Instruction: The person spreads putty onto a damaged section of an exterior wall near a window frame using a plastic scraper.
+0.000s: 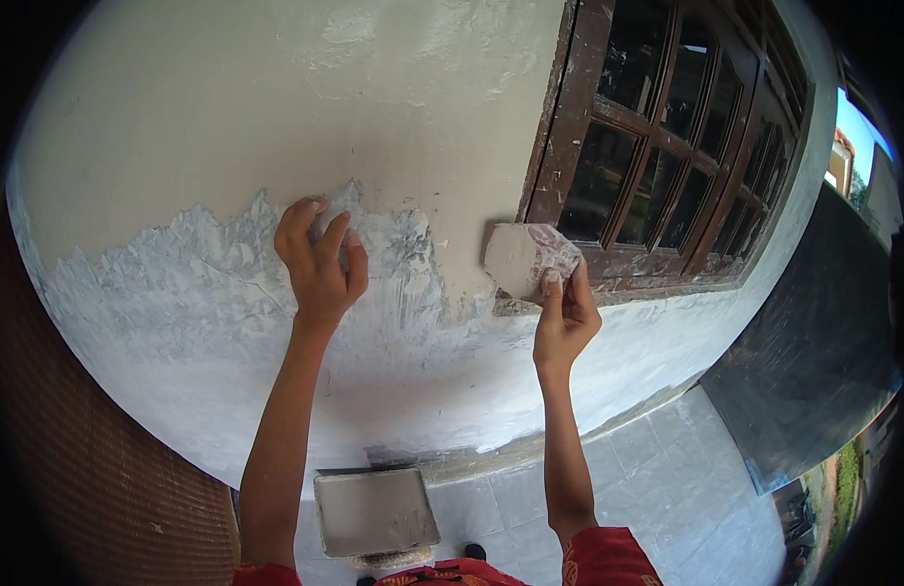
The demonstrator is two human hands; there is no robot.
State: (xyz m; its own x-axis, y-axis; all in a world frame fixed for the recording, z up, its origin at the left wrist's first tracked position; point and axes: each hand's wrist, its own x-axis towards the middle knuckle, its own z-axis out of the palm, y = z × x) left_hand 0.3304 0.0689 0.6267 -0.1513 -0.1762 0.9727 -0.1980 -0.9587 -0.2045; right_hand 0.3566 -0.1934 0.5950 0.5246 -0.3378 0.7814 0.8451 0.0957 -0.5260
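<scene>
One woven panel (120, 459): brown, far left of the window (667, 137) and lower than it.
White coating (178, 273): a ragged-topped band on the wall (276, 98), left of the window; if soft, I judge, any stray knock would gouge it.
Left hand (320, 269): left of the window, in front of the coating, fingers parted and loosely curled, nothing in them; from where I stand I can't tell whether they touch. A careless fingertip could leave dents.
Tray (321, 516): below and left of the window, near the person's body; a blind step could tip it.
Flat plate (515, 254): just beside the window's lower left corner, smeared with pale paste; swung rightward, it could dirty the frame.
Right hand (566, 327): below that corner of the window, pinching the plate's right end between thumb and fingers; slick paste could make it slip.
Dark board (794, 342): right of the window, lower down.
</scene>
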